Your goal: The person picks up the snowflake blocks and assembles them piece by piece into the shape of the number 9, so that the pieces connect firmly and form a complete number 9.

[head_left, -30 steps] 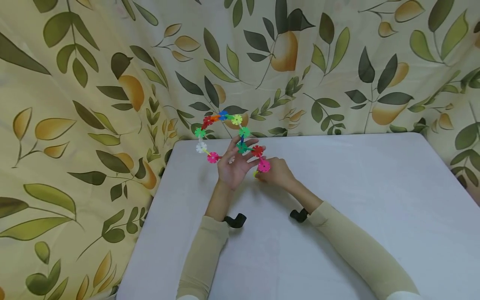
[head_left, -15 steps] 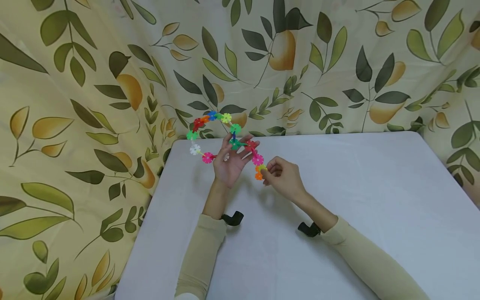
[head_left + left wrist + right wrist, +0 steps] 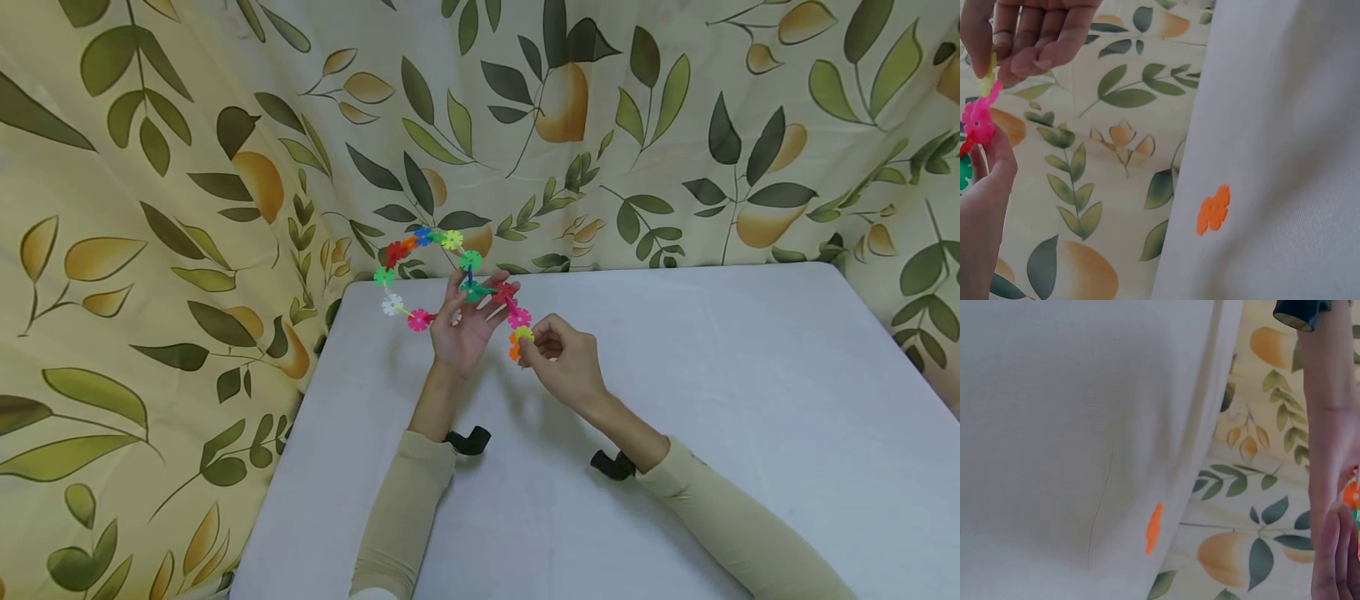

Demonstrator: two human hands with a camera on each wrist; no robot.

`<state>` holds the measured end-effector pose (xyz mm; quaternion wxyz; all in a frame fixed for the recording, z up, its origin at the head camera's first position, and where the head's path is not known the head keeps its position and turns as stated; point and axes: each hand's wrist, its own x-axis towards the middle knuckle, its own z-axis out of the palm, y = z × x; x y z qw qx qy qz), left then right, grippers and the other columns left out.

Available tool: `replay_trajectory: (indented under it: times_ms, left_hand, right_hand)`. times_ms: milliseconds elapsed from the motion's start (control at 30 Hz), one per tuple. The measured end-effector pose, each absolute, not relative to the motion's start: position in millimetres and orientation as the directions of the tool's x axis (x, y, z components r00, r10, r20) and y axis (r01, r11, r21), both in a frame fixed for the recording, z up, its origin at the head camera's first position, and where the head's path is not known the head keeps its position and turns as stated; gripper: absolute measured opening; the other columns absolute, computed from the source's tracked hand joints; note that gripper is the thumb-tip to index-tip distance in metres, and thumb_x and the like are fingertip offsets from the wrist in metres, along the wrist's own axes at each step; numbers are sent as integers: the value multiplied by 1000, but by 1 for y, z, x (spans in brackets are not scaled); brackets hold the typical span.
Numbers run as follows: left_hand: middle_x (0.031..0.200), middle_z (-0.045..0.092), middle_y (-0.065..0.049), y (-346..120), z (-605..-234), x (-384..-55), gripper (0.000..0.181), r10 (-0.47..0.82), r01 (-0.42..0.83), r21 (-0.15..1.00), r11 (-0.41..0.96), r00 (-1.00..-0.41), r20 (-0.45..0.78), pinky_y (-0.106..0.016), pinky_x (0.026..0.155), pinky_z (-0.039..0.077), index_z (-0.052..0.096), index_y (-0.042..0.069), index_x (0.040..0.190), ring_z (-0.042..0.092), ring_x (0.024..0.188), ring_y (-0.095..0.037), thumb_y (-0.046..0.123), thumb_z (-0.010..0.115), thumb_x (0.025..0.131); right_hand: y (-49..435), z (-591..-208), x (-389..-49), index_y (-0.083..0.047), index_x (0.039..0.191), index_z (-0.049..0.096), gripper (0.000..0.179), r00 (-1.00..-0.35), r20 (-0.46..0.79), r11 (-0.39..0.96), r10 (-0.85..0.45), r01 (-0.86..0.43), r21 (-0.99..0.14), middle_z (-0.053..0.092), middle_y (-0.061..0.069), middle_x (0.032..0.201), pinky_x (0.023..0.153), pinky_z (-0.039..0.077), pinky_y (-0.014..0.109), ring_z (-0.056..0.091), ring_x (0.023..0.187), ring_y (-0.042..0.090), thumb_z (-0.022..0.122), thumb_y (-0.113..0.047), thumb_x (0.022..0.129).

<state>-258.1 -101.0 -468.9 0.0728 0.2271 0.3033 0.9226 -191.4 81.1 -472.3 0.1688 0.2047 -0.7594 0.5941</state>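
A chain of colourful flower-shaped plastic discs (image 3: 418, 320) curves in an open loop above the table in the head view. My left hand (image 3: 463, 337), palm toward the camera, holds the chain with a green disc (image 3: 472, 291) between thumb and fingers. At the chain's right end, thumb and forefinger of my right hand (image 3: 570, 358) pinch a yellow disc (image 3: 524, 332). That yellow disc meets a pink disc (image 3: 979, 120) edge to edge in the left wrist view. An orange piece (image 3: 1214, 210) lies on the tabletop beneath the hands. Part of the chain is hidden behind my left hand.
A white-covered table (image 3: 712, 358) spreads under both arms. Behind it and to the left hangs a leaf-and-fruit patterned curtain (image 3: 300, 167). Black camera mounts (image 3: 469, 441) sit at both wrists.
My right hand has drawn back toward the right and turned, so the pinched yellow disc and the orange piece show. The chain and left hand have shifted slightly left.
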Motion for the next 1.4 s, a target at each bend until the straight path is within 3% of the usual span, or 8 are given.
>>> replay_trajectory:
  times_ms: [267, 400, 500, 633, 833, 933, 1233, 1400]
  left_hand:
    - [149, 55, -18, -95, -467, -254, 58, 327, -56, 600, -798, -877, 352, -46, 111, 44, 32, 12, 158, 50, 138, -39, 25, 31, 101]
    - [152, 52, -18, -93, -467, -251, 64, 341, -51, 609, -792, -864, 371, -45, 112, 42, 24, 13, 163, 50, 139, -38, 28, 29, 101]
    - [153, 50, -16, -91, -467, -250, 60, 353, -67, 603, -795, -860, 369, -43, 110, 43, 36, 13, 157, 48, 139, -33, 32, 33, 100]
    - [151, 48, -13, -88, -468, -248, 46, 375, -103, 590, -801, -854, 360, -46, 107, 44, 54, 12, 135, 46, 136, -29, 36, 38, 99]
    - [144, 49, -12, -85, -468, -248, 38, 368, -106, 571, -814, -855, 366, -71, 110, 37, 56, 10, 122, 40, 143, -50, 34, 39, 98]
    - [143, 49, -11, -84, -467, -248, 36, 346, -87, 567, -819, -864, 367, -74, 111, 33, 55, 11, 122, 37, 144, -55, 34, 42, 97]
    - [139, 52, -4, -84, -468, -247, 34, 272, -22, 601, -799, -904, 328, -56, 104, 46, 54, 18, 124, 51, 136, -44, 34, 41, 97]
    - [137, 51, -3, -83, -468, -246, 34, 280, -19, 612, -791, -900, 333, -55, 103, 47, 52, 19, 126, 54, 131, -36, 32, 41, 97]
  right_hand:
    - [74, -474, -193, 4, 88, 60, 11, -824, 562, 252, -71, -560, -789, 75, 17, 79, 69, 58, 18, 74, 66, 30, 68, 9, 92]
    - [73, -474, -192, 1, 88, 61, 12, -817, 572, 275, -69, -567, -777, 76, 12, 80, 69, 58, 17, 75, 68, 24, 70, 6, 93]
    - [74, -474, -192, -3, 88, 63, 13, -806, 589, 312, -69, -578, -754, 76, 5, 80, 68, 59, 19, 75, 68, 18, 74, 0, 93]
    - [76, -477, -192, -5, 88, 63, 14, -783, 619, 335, -64, -601, -726, 74, 1, 76, 62, 59, 22, 70, 61, 13, 76, -2, 92]
    - [77, -480, -189, -3, 91, 59, 17, -802, 594, 324, -61, -579, -748, 70, 1, 67, 49, 53, 20, 63, 49, 9, 77, -3, 93]
    - [75, -479, -188, -2, 93, 57, 19, -824, 564, 287, -52, -554, -782, 69, 3, 65, 49, 53, 20, 64, 47, 11, 77, -4, 94]
    - [73, -474, -184, -1, 102, 57, 13, -866, 498, 170, -36, -496, -851, 77, 10, 82, 68, 61, 24, 76, 65, 19, 70, -4, 99]
    - [74, -474, -185, -1, 99, 58, 11, -870, 493, 181, 4, -485, -856, 77, 9, 81, 65, 61, 24, 76, 66, 20, 69, -3, 98]
